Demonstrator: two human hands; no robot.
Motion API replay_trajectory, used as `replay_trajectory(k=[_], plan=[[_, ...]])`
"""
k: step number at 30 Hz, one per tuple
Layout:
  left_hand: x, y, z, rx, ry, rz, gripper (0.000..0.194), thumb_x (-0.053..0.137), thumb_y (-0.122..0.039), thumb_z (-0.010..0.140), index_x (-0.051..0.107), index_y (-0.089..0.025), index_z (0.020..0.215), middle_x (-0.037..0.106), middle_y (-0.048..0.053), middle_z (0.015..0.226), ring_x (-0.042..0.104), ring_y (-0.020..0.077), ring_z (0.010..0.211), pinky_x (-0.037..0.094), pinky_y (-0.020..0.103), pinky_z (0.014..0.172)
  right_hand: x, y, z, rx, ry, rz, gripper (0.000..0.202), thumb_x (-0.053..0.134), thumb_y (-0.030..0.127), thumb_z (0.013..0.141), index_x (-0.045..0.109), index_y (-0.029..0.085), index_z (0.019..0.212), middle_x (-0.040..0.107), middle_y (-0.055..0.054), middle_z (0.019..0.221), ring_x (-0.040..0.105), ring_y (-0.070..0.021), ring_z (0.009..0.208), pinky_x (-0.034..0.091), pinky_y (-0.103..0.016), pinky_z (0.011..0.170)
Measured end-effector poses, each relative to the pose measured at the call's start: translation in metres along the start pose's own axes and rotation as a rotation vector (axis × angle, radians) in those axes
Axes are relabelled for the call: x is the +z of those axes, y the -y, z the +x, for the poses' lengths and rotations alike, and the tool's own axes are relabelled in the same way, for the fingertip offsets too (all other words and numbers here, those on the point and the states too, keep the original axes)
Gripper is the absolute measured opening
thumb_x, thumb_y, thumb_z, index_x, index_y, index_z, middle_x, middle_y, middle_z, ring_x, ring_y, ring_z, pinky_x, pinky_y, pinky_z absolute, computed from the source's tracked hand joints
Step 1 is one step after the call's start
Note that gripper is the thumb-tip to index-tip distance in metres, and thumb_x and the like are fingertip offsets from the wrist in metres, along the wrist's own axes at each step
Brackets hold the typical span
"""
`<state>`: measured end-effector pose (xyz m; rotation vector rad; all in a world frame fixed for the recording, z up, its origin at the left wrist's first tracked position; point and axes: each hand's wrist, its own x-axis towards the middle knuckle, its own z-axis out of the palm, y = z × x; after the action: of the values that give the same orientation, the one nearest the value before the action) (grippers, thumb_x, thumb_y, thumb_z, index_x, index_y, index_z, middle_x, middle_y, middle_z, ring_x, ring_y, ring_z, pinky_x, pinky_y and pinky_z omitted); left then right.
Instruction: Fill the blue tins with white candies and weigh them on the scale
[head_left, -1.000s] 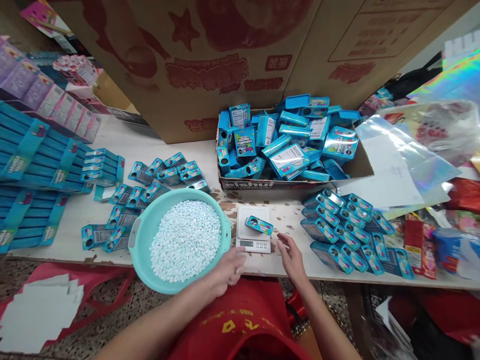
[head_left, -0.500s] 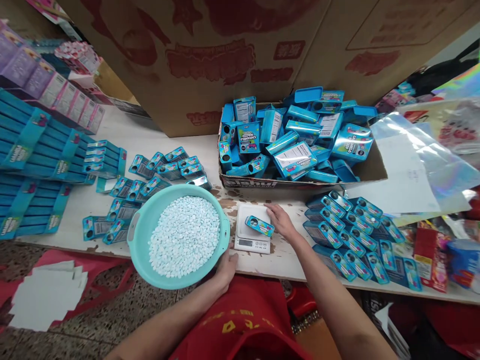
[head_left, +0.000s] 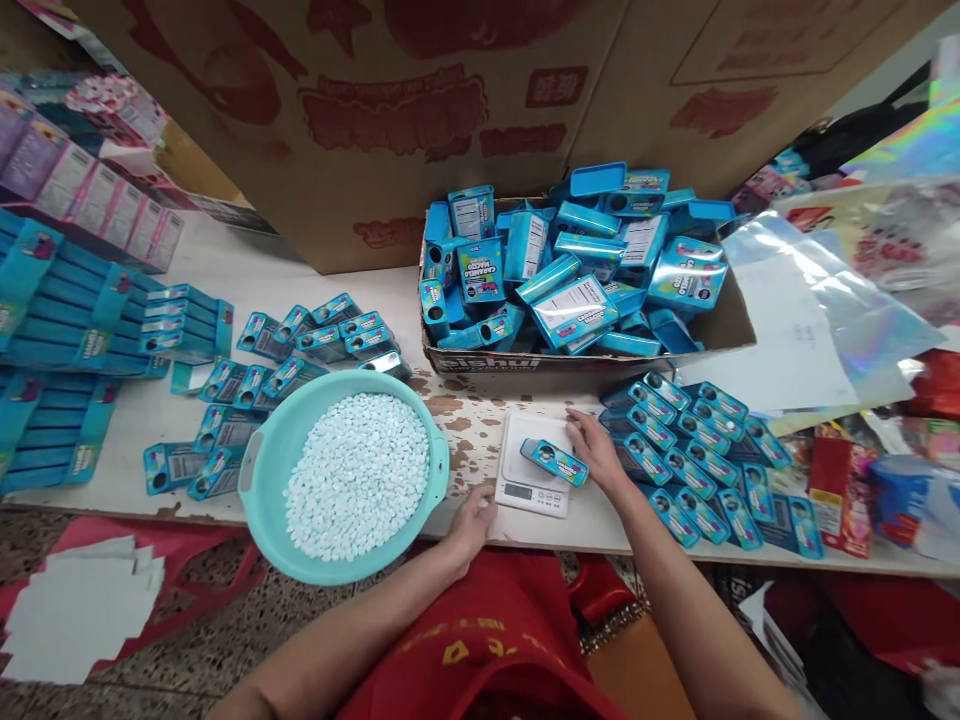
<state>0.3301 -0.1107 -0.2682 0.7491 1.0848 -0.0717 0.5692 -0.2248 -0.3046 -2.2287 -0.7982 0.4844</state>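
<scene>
A white digital scale (head_left: pixel 517 493) lies near the table's front edge, turned slightly clockwise. One blue candy tin (head_left: pixel 555 462) rests tilted across its plate. My right hand (head_left: pixel 598 452) is at the scale's right edge beside the tin, fingers stretched and a little apart. At the lower left corner of the scale is my left hand (head_left: pixel 471 525), its fingertips against the edge and its fingers loosely extended. Neither hand holds the tin. Left of my left hand, a turquoise basin (head_left: pixel 260 500) holds many small pale candies (head_left: pixel 360 475).
An open carton (head_left: pixel 480 364) heaped with blue tins stands behind the scale. Upright tins (head_left: pixel 686 450) are grouped at right, more tins (head_left: pixel 322 340) behind the basin. Packed blue trays (head_left: pixel 67 300) are stacked far left. A large cardboard box (head_left: pixel 390 200) rises at the back.
The scale and its tin have shifted right, away from the basin, and turned slightly. Both hands have moved right; my left hand has come from the basin's rim to the scale's corner.
</scene>
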Motion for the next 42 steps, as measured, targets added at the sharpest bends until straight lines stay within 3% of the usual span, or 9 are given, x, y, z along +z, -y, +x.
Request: replay_trajectory(k=[5,10,16,20,23,29,33,38,42], plan=[[-0.003,-0.024,-0.015,-0.069,0.049,0.172,0.027,0.063,-0.037,0.075,0.047,-0.018,0.064,0.043,-0.006,0.046,0.031,0.0051,0.034,0.014,0.02,0.038,-0.004,-0.001,-0.033,0.022,-0.092,0.022,0.049,0.034,0.052,0.089,0.055,0.018,0.117,0.053,-0.014,0.121,0.051,-0.0253,0.113,0.042,-0.047,0.095],[-0.006,-0.05,-0.033,-0.157,0.186,0.111,0.025,0.068,-0.034,0.07,0.058,-0.013,0.081,0.056,0.001,0.066,0.05,0.0075,0.047,0.029,0.019,0.042,0.0,0.0,-0.069,0.065,-0.161,0.041,0.043,0.035,0.046,0.09,0.057,0.017,0.114,0.059,-0.014,0.111,0.055,-0.026,0.106,0.045,-0.049,0.091],[-0.004,-0.071,-0.027,-0.132,0.177,0.076,0.032,0.071,-0.028,0.065,0.055,-0.013,0.089,0.06,0.002,0.074,0.05,0.006,0.05,0.031,0.018,0.045,0.002,0.004,-0.098,0.209,-0.165,0.182,0.038,0.045,0.038,0.084,0.057,0.018,0.114,0.059,-0.013,0.108,0.06,-0.0229,0.094,0.052,-0.04,0.078],[0.001,-0.087,-0.017,-0.048,0.194,0.193,0.04,0.071,-0.04,0.063,0.053,-0.014,0.088,0.055,-0.001,0.066,0.042,0.0048,0.044,0.02,0.018,0.041,0.004,0.027,-0.094,0.105,-0.101,0.266,0.053,0.057,0.034,0.076,0.048,0.022,0.127,0.051,-0.011,0.124,0.054,-0.0236,0.109,0.051,-0.039,0.085],[0.011,-0.102,-0.011,0.057,0.253,0.404,0.036,0.063,-0.044,0.069,0.053,-0.015,0.087,0.047,-0.005,0.058,0.035,0.0047,0.043,0.02,0.019,0.043,0.008,0.044,-0.081,0.025,-0.12,0.263,0.054,0.066,0.038,0.072,0.052,0.021,0.122,0.053,-0.01,0.123,0.049,-0.0259,0.116,0.045,-0.041,0.095],[0.051,-0.13,-0.009,0.552,0.277,1.245,0.017,0.043,-0.031,0.086,0.055,-0.02,0.087,0.059,0.0,0.075,0.053,0.0151,0.073,0.037,0.024,0.064,0.009,0.057,-0.068,-0.018,-0.122,0.267,0.033,0.06,0.041,0.079,0.059,0.02,0.104,0.064,-0.007,0.102,0.06,-0.0238,0.097,0.048,-0.038,0.086],[0.07,-0.14,-0.015,0.625,0.251,1.624,0.019,0.045,-0.032,0.088,0.057,-0.022,0.098,0.063,0.004,0.08,0.058,0.0213,0.078,0.038,0.028,0.065,0.0,0.073,-0.071,-0.05,-0.091,0.185,0.029,0.057,0.038,0.081,0.058,0.021,0.104,0.064,-0.007,0.1,0.06,-0.0234,0.094,0.048,-0.037,0.082],[0.059,-0.155,-0.028,0.698,0.313,1.627,0.028,0.05,-0.038,0.087,0.053,-0.023,0.111,0.065,0.002,0.086,0.06,0.0202,0.081,0.038,0.026,0.067,-0.01,0.101,-0.065,-0.088,-0.091,0.152,0.027,0.055,0.038,0.082,0.058,0.02,0.101,0.065,-0.007,0.094,0.062,-0.022,0.088,0.049,-0.033,0.076],[0.029,-0.167,-0.048,0.727,0.197,1.492,0.027,0.052,-0.043,0.086,0.056,-0.023,0.104,0.065,-0.001,0.084,0.06,0.0163,0.079,0.039,0.022,0.066,-0.009,0.129,-0.059,-0.19,-0.035,0.161,0.03,0.056,0.043,0.081,0.059,0.02,0.1,0.066,-0.006,0.094,0.063,-0.0218,0.087,0.05,-0.032,0.075]])
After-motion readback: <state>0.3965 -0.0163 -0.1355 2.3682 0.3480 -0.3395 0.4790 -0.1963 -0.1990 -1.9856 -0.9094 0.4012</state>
